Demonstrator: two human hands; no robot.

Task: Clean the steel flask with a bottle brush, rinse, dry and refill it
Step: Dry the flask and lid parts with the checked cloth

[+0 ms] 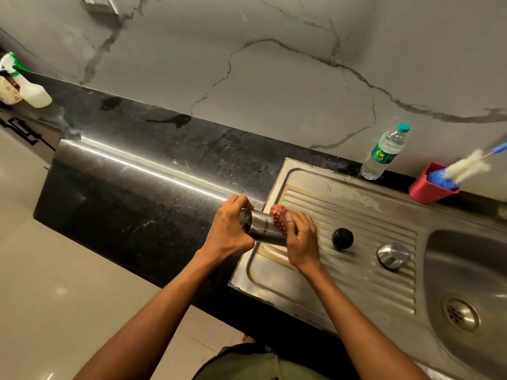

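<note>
I hold the steel flask (262, 226) on its side above the left end of the sink's drainboard (356, 215). My left hand (229, 233) grips its open end. My right hand (300, 242) presses a red-and-white cloth (279, 215) around the other end. The flask's black inner stopper (342, 238) and its steel cap (393, 255) lie on the drainboard to the right. The bottle brush (463, 168), white and blue bristles, stands in a red holder (426, 186) at the back right. A plastic water bottle (384, 152) with a green label stands by the wall.
The sink basin (466, 283) with its drain (461, 315) lies at the far right. A black stone counter (153, 171) runs to the left. A white and green spray bottle (27, 86) and a small cup (8, 91) sit at its far left end.
</note>
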